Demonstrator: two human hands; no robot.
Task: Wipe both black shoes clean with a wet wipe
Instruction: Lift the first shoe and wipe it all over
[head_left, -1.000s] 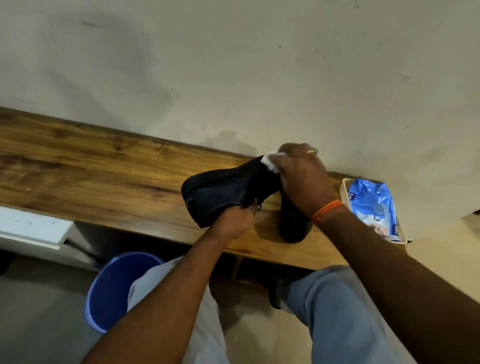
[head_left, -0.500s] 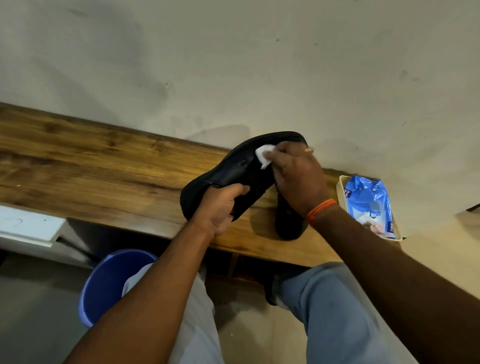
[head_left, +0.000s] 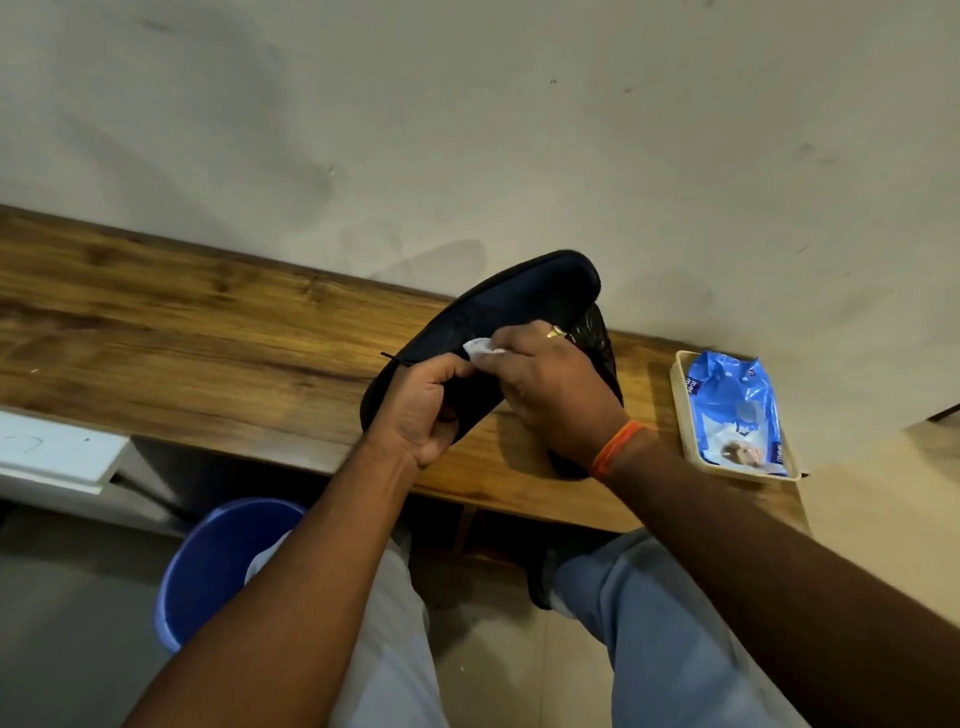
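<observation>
Right hand (head_left: 550, 387): fingers curled over a crumpled white wipe (head_left: 482, 347), pressing it against the sole of the raised shoe (head_left: 511, 314); gold ring (head_left: 555, 331) on one finger, orange thread band (head_left: 615, 449) round the wrist. Left hand (head_left: 423, 408): fingers and thumb wrapped round the lower end of the same shoe, gripping it from beneath, thumb tip just beside the wipe. Shoe black, held up off the bench (head_left: 182, 353), tilted with its sole facing the camera, far end up toward the wall (head_left: 467, 130), near end down by the left palm; a thin black lace end (head_left: 397, 358) sticking out just above the left fingers. Second black shoe (head_left: 600, 332) standing on the bench directly behind the right hand, mostly hidden by that hand and wrist, only a glossy patch beside the ring and a dark part under the wrist visible. Further right on the bench, well apart from the shoes, a cream tray (head_left: 680, 410) holding a blue wipe packet (head_left: 732, 410). Bench of brown wood grain, set against the pale wall. Below the bench edge, left of the knees, a blue bucket (head_left: 208, 566) on the floor. A white board (head_left: 52, 452) at the far left, lower than the bench top. Light grey trousers (head_left: 660, 623) on both legs at the bottom of the view.
</observation>
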